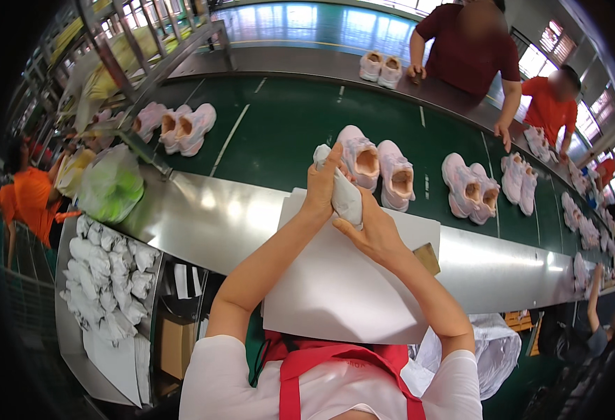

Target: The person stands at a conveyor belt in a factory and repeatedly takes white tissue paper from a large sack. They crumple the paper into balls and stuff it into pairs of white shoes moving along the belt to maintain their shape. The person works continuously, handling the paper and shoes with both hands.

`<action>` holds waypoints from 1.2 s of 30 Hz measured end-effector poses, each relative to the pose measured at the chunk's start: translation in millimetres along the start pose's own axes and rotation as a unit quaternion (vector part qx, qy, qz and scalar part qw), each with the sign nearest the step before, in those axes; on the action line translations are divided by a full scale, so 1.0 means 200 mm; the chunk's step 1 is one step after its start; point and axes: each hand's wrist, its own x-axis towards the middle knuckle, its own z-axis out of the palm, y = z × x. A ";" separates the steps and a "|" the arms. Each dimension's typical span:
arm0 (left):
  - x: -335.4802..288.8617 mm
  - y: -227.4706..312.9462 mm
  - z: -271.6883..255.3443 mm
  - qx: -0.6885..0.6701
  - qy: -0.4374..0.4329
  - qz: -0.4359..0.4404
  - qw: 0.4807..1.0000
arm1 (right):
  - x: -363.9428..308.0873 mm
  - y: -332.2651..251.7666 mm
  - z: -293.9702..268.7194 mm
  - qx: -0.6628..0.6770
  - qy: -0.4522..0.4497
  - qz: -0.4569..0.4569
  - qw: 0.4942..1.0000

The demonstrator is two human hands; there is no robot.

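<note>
Both of my hands grip a long wad of white paper (347, 201), held tilted above a white sheet of board or paper (342, 280) in front of me. My left hand (321, 187) wraps its upper left side, fingers closed round it. My right hand (379, 231) closes on its lower right end, thumb underneath. Just beyond the wad stands a pair of pale pink sneakers, the left shoe (353, 150) partly behind my fingers and the right shoe (396, 176) beside it. Their toes point away, and their openings show a tan inside.
A green conveyor belt (272, 133) carries several more pink pairs. At left, a metal bin (66, 343) holds many paper wads (108, 273) and flat sheets (115, 364), near a clear plastic bag (115, 185). Across the belt, a person in dark red (465, 52) stands by another pair (381, 68).
</note>
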 end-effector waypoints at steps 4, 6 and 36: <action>0.12 -0.08 0.05 -0.067 -0.113 -0.053 0.990 | 0.02 0.09 -0.12 -0.030 0.039 0.032 0.998; 0.39 -0.26 -0.03 0.280 -0.049 0.171 0.943 | 0.06 0.19 -0.18 -0.109 0.083 0.052 0.989; 0.80 -0.33 -0.07 0.614 -0.292 0.150 0.718 | 0.65 0.60 -0.21 -0.348 0.057 0.025 0.936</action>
